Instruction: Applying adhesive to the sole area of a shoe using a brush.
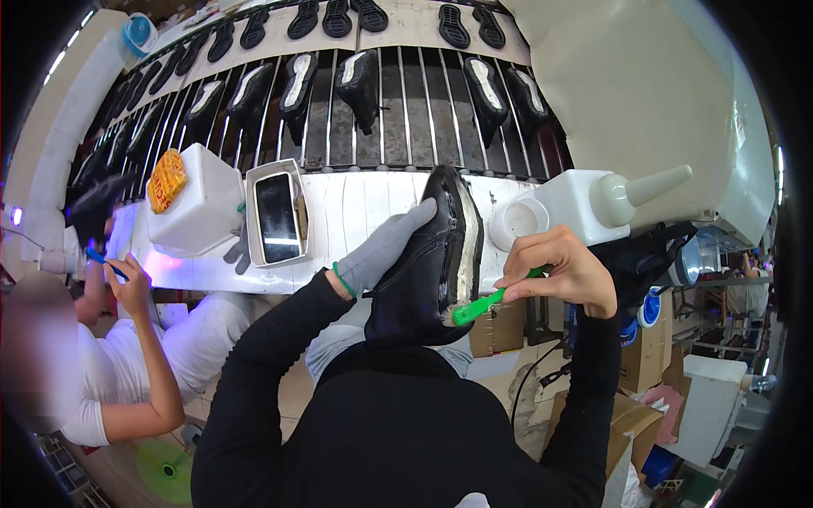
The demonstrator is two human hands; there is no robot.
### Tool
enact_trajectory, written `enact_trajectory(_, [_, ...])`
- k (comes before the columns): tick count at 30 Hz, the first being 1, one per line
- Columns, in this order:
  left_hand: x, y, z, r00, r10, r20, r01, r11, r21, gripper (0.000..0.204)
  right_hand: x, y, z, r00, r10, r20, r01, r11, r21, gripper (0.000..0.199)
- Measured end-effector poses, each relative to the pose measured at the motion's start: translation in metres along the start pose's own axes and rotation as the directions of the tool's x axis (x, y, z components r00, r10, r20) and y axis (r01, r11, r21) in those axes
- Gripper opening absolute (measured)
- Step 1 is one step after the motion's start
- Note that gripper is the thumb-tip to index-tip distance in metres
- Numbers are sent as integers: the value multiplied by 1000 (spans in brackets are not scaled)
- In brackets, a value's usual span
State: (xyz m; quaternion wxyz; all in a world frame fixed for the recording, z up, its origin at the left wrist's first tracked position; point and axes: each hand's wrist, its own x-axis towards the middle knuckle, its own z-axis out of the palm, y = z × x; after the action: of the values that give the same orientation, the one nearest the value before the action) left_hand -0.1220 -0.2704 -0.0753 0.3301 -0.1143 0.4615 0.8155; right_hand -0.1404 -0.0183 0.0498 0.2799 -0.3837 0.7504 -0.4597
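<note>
A black shoe upper is tilted on its side above my lap, its pale underside turned to the right. My left hand, in a grey glove, grips it from the left with the thumb near the toe. Bare, my right hand pinches a brush with a green handle. Its bristles touch the lower rim of the underside, near the heel. Just beyond the brush hand stands a small white cup beside a white squeeze bottle with a long nozzle, lying on its side.
A roller conveyor carries several black uppers, with black soles on the ledge behind. On the white bench are a box holding a phone and a white container. A co-worker sits at left. Cardboard boxes stand at right.
</note>
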Motion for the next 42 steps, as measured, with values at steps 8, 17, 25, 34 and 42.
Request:
enact_trajectory(8, [3, -39, 6, 937, -161, 311, 225, 957, -182, 52, 24, 12, -7, 995, -20, 93, 13, 997, 82, 15])
enact_trajectory(17, [-48, -17, 36, 877, -225, 424, 114, 956, 271, 39, 41, 15, -13, 992, -72, 100, 59, 991, 121, 14])
enact_trajectory(25, [-39, -24, 28, 915, -57, 398, -1, 990, 144, 39, 51, 14, -13, 979, -107, 176, 86, 988, 126, 16])
enact_trajectory(34, [-24, -36, 16, 923, 154, 353, -174, 984, 26, 39, 35, -3, 5, 999, -45, 5, 45, 999, -23, 15])
enact_trajectory(42, [9, -23, -11, 989, 61, 133, -24, 964, -263, 51, 17, -9, 16, 871, -36, -490, -221, 861, -457, 12])
